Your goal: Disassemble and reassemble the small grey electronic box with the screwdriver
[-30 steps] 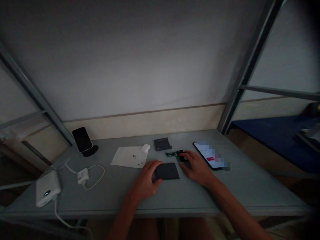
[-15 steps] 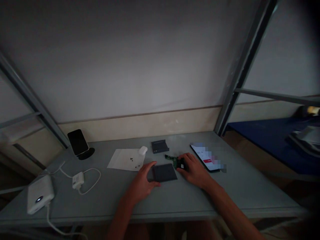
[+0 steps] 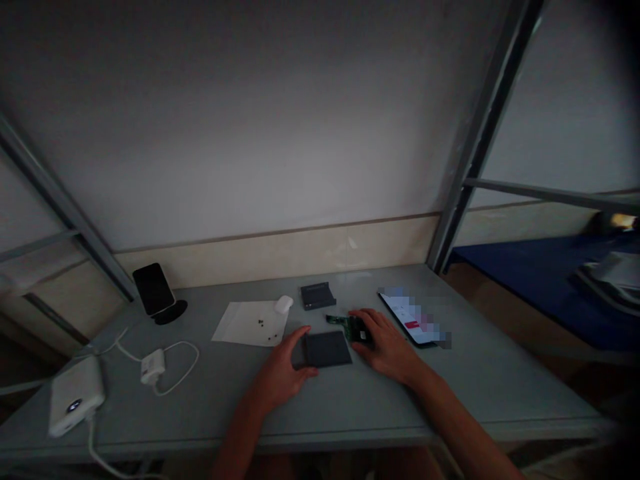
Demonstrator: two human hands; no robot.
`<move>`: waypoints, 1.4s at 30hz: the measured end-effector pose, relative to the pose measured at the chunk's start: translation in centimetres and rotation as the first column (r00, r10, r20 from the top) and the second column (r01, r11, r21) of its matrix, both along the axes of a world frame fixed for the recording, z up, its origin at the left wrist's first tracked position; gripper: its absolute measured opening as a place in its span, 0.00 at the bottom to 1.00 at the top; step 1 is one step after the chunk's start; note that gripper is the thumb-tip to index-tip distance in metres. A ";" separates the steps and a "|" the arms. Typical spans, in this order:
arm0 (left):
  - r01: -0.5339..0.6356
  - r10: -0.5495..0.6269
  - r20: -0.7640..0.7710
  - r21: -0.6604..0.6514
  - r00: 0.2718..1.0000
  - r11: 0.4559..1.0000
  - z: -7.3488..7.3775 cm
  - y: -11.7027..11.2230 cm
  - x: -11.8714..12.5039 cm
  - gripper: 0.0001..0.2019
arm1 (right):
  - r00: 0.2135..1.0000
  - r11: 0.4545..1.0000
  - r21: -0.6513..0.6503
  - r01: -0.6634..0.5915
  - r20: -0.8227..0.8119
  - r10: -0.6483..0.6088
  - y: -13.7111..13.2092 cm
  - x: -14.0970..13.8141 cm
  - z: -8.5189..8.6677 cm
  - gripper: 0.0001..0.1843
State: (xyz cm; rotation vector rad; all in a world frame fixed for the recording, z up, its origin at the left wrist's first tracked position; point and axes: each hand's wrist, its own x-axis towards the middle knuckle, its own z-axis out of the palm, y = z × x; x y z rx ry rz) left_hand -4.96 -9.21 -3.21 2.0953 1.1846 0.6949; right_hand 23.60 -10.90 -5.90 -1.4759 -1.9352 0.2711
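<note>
A flat dark square case (image 3: 327, 349) lies on the grey table (image 3: 350, 407) in front of me. My left hand (image 3: 281, 368) cups its left edge, thumb and fingers curved around it. My right hand (image 3: 386, 342) rests just right of the case, fingers bent over a small green circuit board (image 3: 345, 325) with a dark part on it. Whether the fingers pinch the board I cannot tell.
A dark tray-like piece (image 3: 317, 295) sits behind the board. A white sheet (image 3: 247, 323) carries a few small screws, with a white lump (image 3: 283, 304) at its corner. A lit phone (image 3: 413, 318) lies right; a phone on a stand (image 3: 155, 291), a charger (image 3: 152, 367) and a white box (image 3: 75, 400) left.
The view has drifted slightly, shifting everything left. My left hand has slid from on top of the case to its left edge. My right hand has stayed on the circuit board.
</note>
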 end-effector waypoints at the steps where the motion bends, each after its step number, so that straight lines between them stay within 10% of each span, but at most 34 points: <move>1: -0.002 0.002 0.005 -0.003 1.000 1.000 0.0 0.0 0.0 0.39 | 1.000 1.000 -0.003 0.003 0.000 -0.003 0.0 0.0 0.0 0.31; 42: 0.061 -0.061 0.014 0.027 0.998 0.998 0.1 -0.1 -0.5 0.37 | 1.000 1.000 -0.003 0.010 -0.008 -0.010 0.1 0.0 -0.1 0.28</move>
